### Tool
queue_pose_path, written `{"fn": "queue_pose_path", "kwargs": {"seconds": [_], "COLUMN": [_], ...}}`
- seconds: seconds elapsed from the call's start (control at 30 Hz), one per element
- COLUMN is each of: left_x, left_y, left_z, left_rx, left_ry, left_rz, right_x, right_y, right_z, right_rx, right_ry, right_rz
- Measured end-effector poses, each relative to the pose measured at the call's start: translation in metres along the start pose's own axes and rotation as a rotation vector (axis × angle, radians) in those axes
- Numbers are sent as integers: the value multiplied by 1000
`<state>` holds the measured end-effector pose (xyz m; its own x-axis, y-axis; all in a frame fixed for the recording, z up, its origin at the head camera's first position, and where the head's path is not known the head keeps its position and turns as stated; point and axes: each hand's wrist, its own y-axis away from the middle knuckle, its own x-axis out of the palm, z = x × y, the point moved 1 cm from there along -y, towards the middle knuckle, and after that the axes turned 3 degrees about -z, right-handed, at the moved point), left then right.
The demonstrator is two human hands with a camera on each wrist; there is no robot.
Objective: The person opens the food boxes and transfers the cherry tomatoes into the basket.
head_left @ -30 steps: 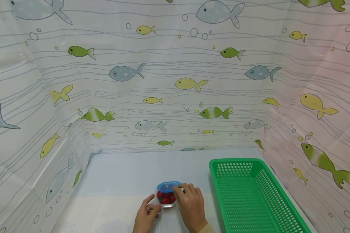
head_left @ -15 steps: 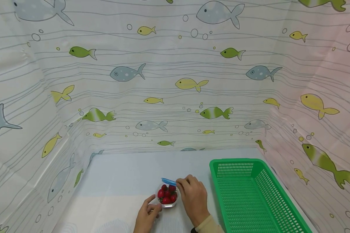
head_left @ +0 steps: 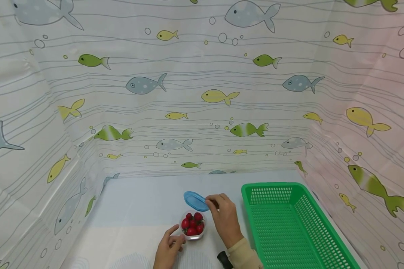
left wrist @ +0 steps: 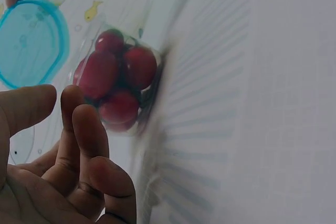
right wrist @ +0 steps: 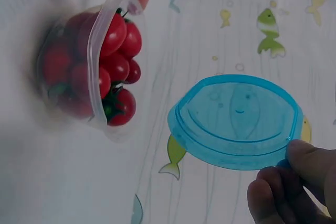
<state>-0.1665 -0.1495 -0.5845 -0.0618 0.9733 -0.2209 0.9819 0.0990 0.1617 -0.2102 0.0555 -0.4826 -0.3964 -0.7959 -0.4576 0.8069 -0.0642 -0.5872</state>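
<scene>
A clear plastic container [head_left: 195, 237] filled with red cherry tomatoes [head_left: 192, 223] sits on the table, uncovered. Several tomatoes carry green stems, seen in the right wrist view. My left hand [head_left: 169, 246] is at the container's near left side, its fingers loosely bent and fingertips right at the rim. Between thumb and fingers, my right hand [head_left: 225, 218] pinches the edge of a translucent blue lid [head_left: 193, 201]. Tilted, the lid [right wrist: 239, 119] is held in the air beyond and slightly right of the container's top.
To the right stands a green plastic basket [head_left: 282, 235] with slotted walls. A fish-patterned sheet [head_left: 202, 112] encloses the back and both sides of the pale table [head_left: 131, 201].
My right hand has lifted the blue lid off the container and moved it away toward the back, uncovering the tomatoes. The left hand stays at the container's side.
</scene>
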Motion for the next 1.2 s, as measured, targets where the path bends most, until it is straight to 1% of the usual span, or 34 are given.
{"fn": "queue_pose_path", "kwargs": {"seconds": [0.1,0.23,0.43,0.5,0.63,0.73,0.8,1.0,1.1,1.2], "left_x": [0,0,-1,-1,0,1,1,1,1,0], "left_y": [0,1,-1,-2,-3,-3,-3,-3,-3,-3], "left_z": [-1,0,0,0,0,1,1,4,4,5], "left_rx": [-1,2,7,7,4,0,0,9,16,18], "left_ry": [8,25,27,33,42,42,41,55,53,45], "left_rz": [-1,-4,-23,-28,-31,-41,-47,-49,-47,-44], "right_x": [3,9,21,26,37,44,50,63,67,70], "right_y": [-3,-6,-12,-14,-18,-19,-21,-31,-34,-33], "right_z": [1,1,-7,-11,-18,-22,-26,-46,-55,-62], "right_rx": [58,123,229,293,466,569,621,732,772,806], "right_ry": [-64,-151,-308,-363,-548,-671,-721,-823,-822,-803], "right_rz": [32,47,74,92,108,99,86,33,15,-15]}}
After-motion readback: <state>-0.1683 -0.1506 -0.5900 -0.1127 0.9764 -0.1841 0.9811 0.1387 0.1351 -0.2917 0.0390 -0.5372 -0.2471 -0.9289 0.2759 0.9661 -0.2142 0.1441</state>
